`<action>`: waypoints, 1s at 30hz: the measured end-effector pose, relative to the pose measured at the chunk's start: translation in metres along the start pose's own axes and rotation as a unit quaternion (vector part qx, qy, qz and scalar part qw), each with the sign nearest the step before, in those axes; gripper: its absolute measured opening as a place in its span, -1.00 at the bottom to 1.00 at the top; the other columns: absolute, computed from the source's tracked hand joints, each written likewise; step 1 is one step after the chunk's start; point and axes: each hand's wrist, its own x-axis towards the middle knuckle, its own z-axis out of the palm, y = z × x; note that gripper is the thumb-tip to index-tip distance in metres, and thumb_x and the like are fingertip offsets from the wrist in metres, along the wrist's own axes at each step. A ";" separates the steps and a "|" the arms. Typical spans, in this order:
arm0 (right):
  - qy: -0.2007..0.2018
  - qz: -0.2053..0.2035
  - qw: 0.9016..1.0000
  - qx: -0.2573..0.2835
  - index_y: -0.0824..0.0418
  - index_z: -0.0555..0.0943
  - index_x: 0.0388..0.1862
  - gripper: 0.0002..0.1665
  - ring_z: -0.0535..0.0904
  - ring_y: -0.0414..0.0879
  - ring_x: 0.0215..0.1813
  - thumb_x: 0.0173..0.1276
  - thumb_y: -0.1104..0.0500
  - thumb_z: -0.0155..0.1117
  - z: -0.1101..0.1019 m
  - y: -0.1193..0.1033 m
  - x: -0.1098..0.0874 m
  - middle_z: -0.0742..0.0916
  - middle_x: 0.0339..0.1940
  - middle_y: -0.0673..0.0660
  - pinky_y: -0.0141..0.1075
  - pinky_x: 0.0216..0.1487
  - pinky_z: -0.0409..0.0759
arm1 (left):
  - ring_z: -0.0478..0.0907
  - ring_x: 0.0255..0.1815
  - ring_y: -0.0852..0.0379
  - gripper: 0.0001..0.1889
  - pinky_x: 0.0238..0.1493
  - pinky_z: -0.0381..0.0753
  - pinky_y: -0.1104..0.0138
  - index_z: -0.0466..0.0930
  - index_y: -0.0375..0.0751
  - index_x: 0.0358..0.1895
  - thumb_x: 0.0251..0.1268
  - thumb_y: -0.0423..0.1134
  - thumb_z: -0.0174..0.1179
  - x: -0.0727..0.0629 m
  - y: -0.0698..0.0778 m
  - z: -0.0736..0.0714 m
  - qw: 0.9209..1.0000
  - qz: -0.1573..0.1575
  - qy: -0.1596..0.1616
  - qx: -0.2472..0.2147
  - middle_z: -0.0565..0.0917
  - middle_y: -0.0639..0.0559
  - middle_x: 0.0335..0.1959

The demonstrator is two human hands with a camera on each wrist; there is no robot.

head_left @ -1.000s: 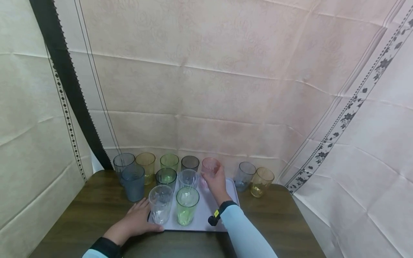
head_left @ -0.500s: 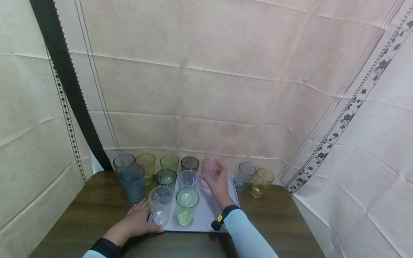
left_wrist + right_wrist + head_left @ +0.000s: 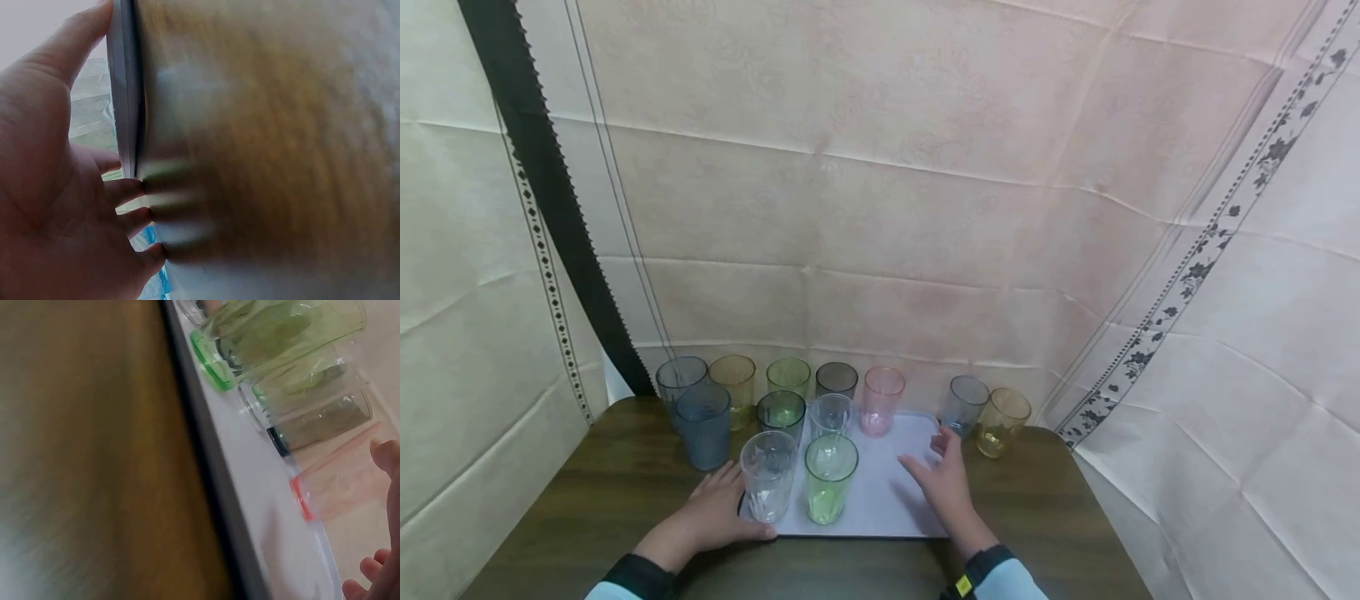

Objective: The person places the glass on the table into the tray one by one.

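A pink glass (image 3: 881, 402) stands upright at the back of a white tray (image 3: 895, 492). Nearer on the tray are a light green glass (image 3: 830, 487), a clear ribbed glass (image 3: 766, 483) and a smaller clear glass (image 3: 831, 412). My right hand (image 3: 947, 483) hovers over the tray's right side, holding nothing, thumb and fingers apart. The right wrist view shows its thumb beside the pink glass (image 3: 337, 478). My left hand (image 3: 711, 510) rests at the tray's front left corner, thumb along the front edge, fingers spread beside the clear ribbed glass.
A blue glass (image 3: 703, 429), an amber glass (image 3: 734, 387) and several others crowd the left and back of the wooden table (image 3: 572, 508). Right of the tray stand a grey-blue glass (image 3: 964, 404) and a yellow glass (image 3: 1002, 421). Patterned cloth (image 3: 880, 208) hangs behind.
My right hand has let go of the pink glass and moved right and towards me, leaving the glass standing. My left hand stays at the tray's corner.
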 end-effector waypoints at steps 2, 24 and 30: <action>-0.001 -0.002 1.000 0.003 0.21 0.19 0.72 0.24 0.45 0.35 0.61 0.31 -0.11 0.75 -0.009 0.005 -0.006 0.53 0.58 0.38 0.31 0.51 0.51 | 0.00 0.72 -0.63 0.28 0.64 -0.07 -0.51 0.37 -0.51 0.61 0.08 0.47 0.58 0.000 0.000 -0.001 1.000 0.000 -0.001 0.000 0.23 -0.57 0.68; 0.153 0.066 0.985 -0.041 0.31 0.03 0.75 0.29 0.34 0.42 0.54 0.40 -0.11 0.66 -0.119 0.040 0.067 0.30 0.56 0.52 0.29 0.52 0.49 | 0.00 0.72 -0.63 0.28 0.63 -0.06 -0.52 0.39 -0.51 0.59 0.07 0.49 0.57 0.004 -0.005 0.002 1.000 0.002 0.000 0.006 0.23 -0.57 0.68; 0.094 0.073 0.993 0.012 0.17 -0.26 0.86 0.56 0.07 0.47 0.77 0.35 -0.21 0.68 -0.127 0.043 0.086 0.06 0.80 0.51 0.36 0.68 0.19 | 0.00 0.72 -0.64 0.28 0.63 -0.05 -0.52 0.39 -0.51 0.59 0.07 0.48 0.57 0.003 -0.003 0.002 1.000 0.002 0.001 0.006 0.23 -0.57 0.68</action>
